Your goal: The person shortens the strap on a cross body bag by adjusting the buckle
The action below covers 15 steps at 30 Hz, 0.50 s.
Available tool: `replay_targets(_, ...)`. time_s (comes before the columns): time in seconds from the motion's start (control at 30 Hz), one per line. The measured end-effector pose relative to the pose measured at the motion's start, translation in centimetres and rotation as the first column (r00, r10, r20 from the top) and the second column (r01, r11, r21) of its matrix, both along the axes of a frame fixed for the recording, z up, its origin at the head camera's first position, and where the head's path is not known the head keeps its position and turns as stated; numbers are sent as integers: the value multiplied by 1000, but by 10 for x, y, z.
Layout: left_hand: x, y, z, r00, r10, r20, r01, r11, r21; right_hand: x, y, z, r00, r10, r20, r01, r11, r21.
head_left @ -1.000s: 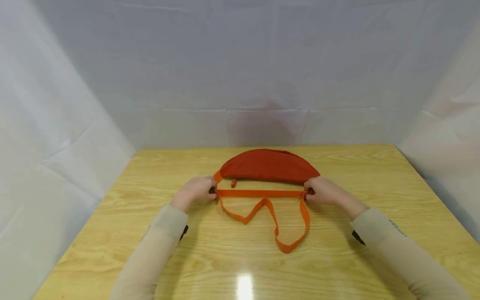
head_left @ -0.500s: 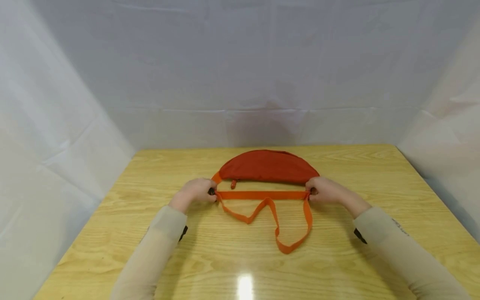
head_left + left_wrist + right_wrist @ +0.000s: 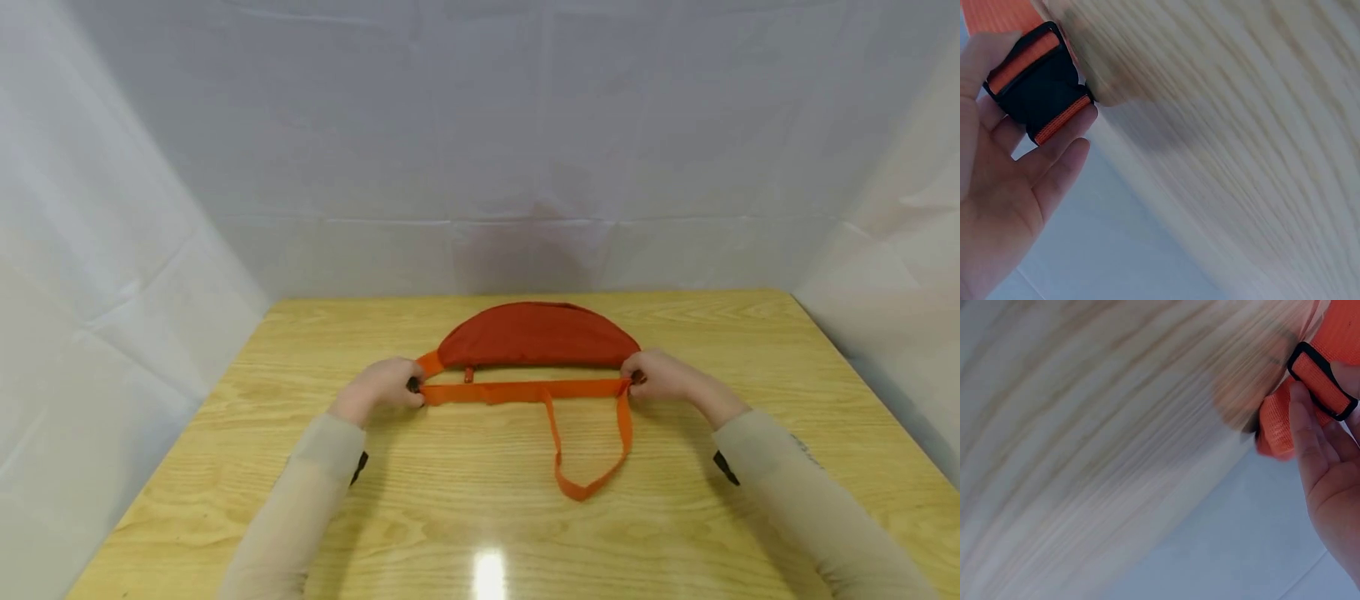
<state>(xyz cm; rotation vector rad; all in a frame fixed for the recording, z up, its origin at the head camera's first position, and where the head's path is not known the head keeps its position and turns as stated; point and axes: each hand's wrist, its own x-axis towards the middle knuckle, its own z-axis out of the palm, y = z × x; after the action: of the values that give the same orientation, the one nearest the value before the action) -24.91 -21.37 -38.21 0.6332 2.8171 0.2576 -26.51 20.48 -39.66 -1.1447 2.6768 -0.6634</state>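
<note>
A red waist bag [image 3: 536,335] lies on the table, its curved edge facing away. Along its near side runs an orange strap [image 3: 517,391], stretched straight between both hands. My left hand [image 3: 381,385] pinches a black buckle [image 3: 1044,87] threaded with orange webbing, thumb on one side and fingers on the other. At the other end my right hand [image 3: 663,377] grips a black strap slider [image 3: 1317,358] between thumb and fingers. A slack loop of strap hangs toward the near side by the right hand. A small red zipper pull [image 3: 468,375] sticks out from the bag's near edge.
The light wooden table [image 3: 480,467] carries the bag near its far edge. White sheeting [image 3: 480,150] hangs behind it and along both sides. Glare shows on the table's near part.
My hands have moved apart, the left to the left and the right slightly to the right. The strap's slack on the left has been pulled straight, leaving one loop on the right.
</note>
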Motion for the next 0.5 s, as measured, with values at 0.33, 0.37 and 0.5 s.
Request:
replay_targets(0.33,0,-8,2,999,21,33,-22,999,32,-5,5,1,1000,2,7,-2,1000,-2)
replay_targets(0.37,0,-8,2,999,14,37,-15,999,37,-5,6,1,1000,3,9,-3,1000,-4)
replay_targets(0.5,-1,-14,1,999,-3,39,1,999,53,-6,14,2,999,-31,35,32,999,-14)
